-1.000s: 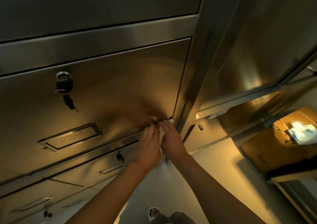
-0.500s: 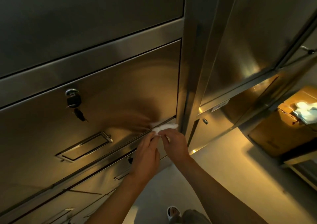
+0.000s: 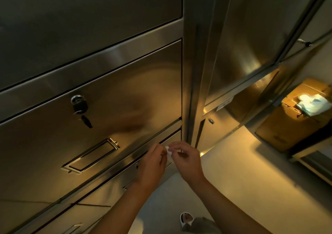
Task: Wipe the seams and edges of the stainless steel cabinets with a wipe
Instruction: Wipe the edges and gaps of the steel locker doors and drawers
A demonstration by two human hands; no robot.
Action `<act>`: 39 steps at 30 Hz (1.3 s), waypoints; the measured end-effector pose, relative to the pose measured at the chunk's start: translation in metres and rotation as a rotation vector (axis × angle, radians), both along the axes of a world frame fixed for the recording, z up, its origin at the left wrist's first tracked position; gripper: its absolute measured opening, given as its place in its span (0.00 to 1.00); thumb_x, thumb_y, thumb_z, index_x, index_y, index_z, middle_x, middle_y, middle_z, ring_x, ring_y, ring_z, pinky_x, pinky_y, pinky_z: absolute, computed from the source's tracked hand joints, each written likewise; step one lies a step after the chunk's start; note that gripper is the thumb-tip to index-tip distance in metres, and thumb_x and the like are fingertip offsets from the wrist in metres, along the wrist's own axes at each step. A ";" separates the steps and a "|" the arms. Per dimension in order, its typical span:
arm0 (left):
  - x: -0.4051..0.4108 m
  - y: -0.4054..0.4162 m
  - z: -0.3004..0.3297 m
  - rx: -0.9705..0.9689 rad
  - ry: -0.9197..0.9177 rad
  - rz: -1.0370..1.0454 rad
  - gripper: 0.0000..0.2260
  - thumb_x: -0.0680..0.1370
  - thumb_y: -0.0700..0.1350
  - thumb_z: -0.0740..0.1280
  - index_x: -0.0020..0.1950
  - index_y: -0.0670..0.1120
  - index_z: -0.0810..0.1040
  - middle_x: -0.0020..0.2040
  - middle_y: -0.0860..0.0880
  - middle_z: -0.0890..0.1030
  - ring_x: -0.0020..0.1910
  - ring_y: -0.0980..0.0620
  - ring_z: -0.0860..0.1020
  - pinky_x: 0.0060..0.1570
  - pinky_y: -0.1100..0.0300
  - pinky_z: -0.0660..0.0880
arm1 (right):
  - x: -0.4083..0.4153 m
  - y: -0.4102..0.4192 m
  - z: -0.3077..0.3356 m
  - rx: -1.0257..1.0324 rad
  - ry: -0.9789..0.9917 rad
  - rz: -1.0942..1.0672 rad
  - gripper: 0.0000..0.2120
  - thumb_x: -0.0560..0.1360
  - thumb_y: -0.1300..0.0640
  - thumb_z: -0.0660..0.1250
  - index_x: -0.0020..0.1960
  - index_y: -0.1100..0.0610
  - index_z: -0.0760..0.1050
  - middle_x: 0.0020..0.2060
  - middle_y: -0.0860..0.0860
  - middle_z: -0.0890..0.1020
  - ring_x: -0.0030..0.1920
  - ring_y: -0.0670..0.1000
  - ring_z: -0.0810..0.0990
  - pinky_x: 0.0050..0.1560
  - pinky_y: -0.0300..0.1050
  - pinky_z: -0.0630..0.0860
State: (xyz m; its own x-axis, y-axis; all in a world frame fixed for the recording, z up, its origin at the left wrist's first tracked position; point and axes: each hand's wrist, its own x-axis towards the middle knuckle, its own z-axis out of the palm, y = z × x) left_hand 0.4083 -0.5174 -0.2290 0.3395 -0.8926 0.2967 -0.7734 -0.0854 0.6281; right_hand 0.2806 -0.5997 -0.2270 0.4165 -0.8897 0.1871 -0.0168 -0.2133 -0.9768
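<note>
Both hands, left (image 3: pixel 152 163) and right (image 3: pixel 186 159), pinch a small, soft, light wipe (image 3: pixel 168 149) between fingertips, at six o'clock below the cabinet (image 3: pixel 125 90) seam.

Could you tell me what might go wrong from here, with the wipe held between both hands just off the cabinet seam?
1. The small white wipe is only pinched at the fingertips of the left hand and right hand; it could slip and drop to the floor.
2. Bunched that small, it may skim over the dark horizontal seam rather than reach into it.
3. The black padlock with hanging key could snag a sweep further left.
</note>
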 end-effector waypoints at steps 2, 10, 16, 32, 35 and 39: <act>-0.003 -0.002 0.008 -0.055 -0.001 0.011 0.11 0.77 0.35 0.71 0.46 0.50 0.73 0.47 0.55 0.73 0.42 0.59 0.75 0.41 0.65 0.75 | -0.002 -0.003 -0.008 0.112 0.013 -0.046 0.07 0.77 0.67 0.71 0.45 0.58 0.86 0.45 0.48 0.86 0.50 0.48 0.84 0.50 0.40 0.81; -0.009 -0.006 0.014 -0.137 0.016 -0.038 0.12 0.75 0.31 0.74 0.46 0.46 0.76 0.51 0.52 0.76 0.50 0.58 0.79 0.49 0.70 0.75 | -0.004 -0.006 -0.007 0.529 -0.127 0.121 0.11 0.78 0.65 0.71 0.59 0.58 0.82 0.51 0.48 0.86 0.51 0.44 0.85 0.42 0.40 0.82; -0.001 0.004 -0.002 -0.039 -0.050 -0.115 0.04 0.82 0.43 0.67 0.54 0.44 0.79 0.54 0.51 0.77 0.53 0.56 0.79 0.54 0.63 0.78 | 0.004 -0.015 -0.012 0.532 -0.126 0.136 0.11 0.79 0.64 0.70 0.60 0.60 0.84 0.51 0.50 0.88 0.52 0.49 0.87 0.49 0.42 0.83; 0.011 0.017 -0.007 0.284 -0.242 -0.075 0.27 0.81 0.41 0.59 0.81 0.52 0.63 0.79 0.54 0.62 0.77 0.56 0.61 0.75 0.62 0.63 | 0.016 -0.039 -0.030 -0.235 0.327 0.004 0.09 0.73 0.60 0.77 0.53 0.53 0.85 0.49 0.46 0.85 0.48 0.41 0.82 0.51 0.35 0.78; 0.013 0.018 0.000 0.280 -0.245 -0.042 0.30 0.80 0.40 0.61 0.81 0.56 0.62 0.79 0.55 0.63 0.76 0.55 0.63 0.74 0.59 0.66 | 0.018 -0.047 -0.026 -0.361 0.328 -0.129 0.08 0.72 0.61 0.78 0.50 0.54 0.84 0.49 0.47 0.84 0.48 0.43 0.80 0.49 0.35 0.77; 0.019 0.020 0.001 0.280 -0.279 0.007 0.29 0.74 0.37 0.70 0.73 0.52 0.71 0.75 0.51 0.67 0.73 0.49 0.69 0.70 0.53 0.71 | 0.029 -0.067 -0.018 -0.348 0.370 -0.177 0.08 0.75 0.63 0.75 0.52 0.57 0.82 0.53 0.50 0.81 0.51 0.41 0.76 0.53 0.23 0.68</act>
